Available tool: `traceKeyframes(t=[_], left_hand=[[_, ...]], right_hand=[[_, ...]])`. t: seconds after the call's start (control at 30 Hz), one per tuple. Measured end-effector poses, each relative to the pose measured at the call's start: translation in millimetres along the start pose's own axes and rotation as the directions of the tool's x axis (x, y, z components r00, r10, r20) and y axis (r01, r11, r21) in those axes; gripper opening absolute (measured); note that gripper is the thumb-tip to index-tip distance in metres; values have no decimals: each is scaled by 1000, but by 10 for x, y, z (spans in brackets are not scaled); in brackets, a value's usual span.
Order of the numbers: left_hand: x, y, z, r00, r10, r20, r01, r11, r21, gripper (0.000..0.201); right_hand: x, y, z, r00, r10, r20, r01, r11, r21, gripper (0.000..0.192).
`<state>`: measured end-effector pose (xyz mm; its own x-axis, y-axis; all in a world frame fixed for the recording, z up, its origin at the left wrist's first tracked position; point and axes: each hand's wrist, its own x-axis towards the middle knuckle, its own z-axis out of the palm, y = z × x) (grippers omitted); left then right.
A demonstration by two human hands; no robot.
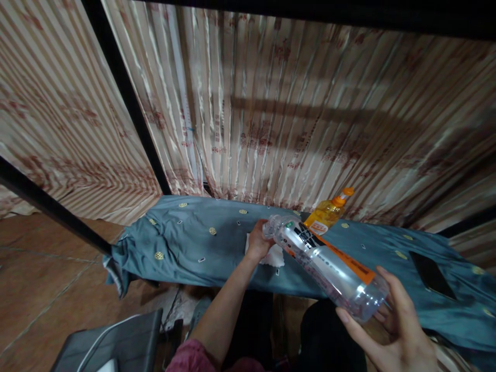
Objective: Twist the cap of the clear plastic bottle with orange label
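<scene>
A clear plastic drink bottle [329, 258] with a silver and orange label is held tilted above the cloth-covered surface, its neck toward the upper left and its base toward the lower right. My right hand [403, 330] grips it around the base, thumb and fingers on opposite sides. At the mouth end, my left hand [259, 242] is closed around the neck, its fingertips partly hidden. Just behind and below that hand lies a crumpled white tissue [274, 257]. Beyond the bottle stands a yellow dish-soap bottle [325, 214] with an orange cap, partly covered by the drink bottle.
Blue-grey patterned cloth [182, 248] covers the long, narrow surface. A black phone [432, 274] lies on its right part. Dark metal posts [127, 98] and striped curtains [263, 103] enclose the space. A dark seat [112, 343] with a white cable stands at lower left.
</scene>
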<state>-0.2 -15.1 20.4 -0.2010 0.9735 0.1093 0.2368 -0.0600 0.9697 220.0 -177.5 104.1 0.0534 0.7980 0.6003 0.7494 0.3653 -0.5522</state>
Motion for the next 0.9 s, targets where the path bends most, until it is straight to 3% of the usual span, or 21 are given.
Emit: traceKeyframes(t=[0.4, 0.77, 0.9], left_hand=[[50, -123, 59, 1000, 2, 1, -2, 1000, 9, 54], [10, -13, 12, 1000, 1, -4, -1, 1000, -7, 53], [6, -1, 7, 1000, -10, -4, 10, 1000, -4, 52]], right_hand=[[5, -28, 10, 999, 44, -13, -44, 999, 8, 89], [-31, 34, 2, 998, 56, 12, -56, 998, 18, 92], [-52, -10, 19, 989, 149, 0, -149, 988, 34, 91]])
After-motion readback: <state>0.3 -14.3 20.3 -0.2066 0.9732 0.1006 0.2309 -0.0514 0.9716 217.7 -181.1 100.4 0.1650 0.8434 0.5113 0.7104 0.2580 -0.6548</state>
